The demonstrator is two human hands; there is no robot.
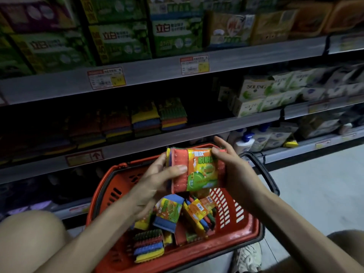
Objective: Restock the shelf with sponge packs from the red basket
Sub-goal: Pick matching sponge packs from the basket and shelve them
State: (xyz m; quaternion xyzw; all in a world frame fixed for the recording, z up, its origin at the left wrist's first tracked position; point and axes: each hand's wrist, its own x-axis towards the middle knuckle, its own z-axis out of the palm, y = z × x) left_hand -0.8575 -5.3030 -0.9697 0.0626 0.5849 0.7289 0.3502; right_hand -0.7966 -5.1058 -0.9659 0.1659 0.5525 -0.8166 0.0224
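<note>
— What surrounds the hands?
— Beneath them, a red basket of loose packs; beyond, a shelf.
— And the hands?
— The left hand and right hand both grip one sponge pack between them.

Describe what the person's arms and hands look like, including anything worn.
Both arms are bare as far as the frame shows: no sleeve reaches the left forearm or right forearm. The left hand and right hand wear no gloves, and no ring, watch or bracelet shows on fingers or wrists.
</note>
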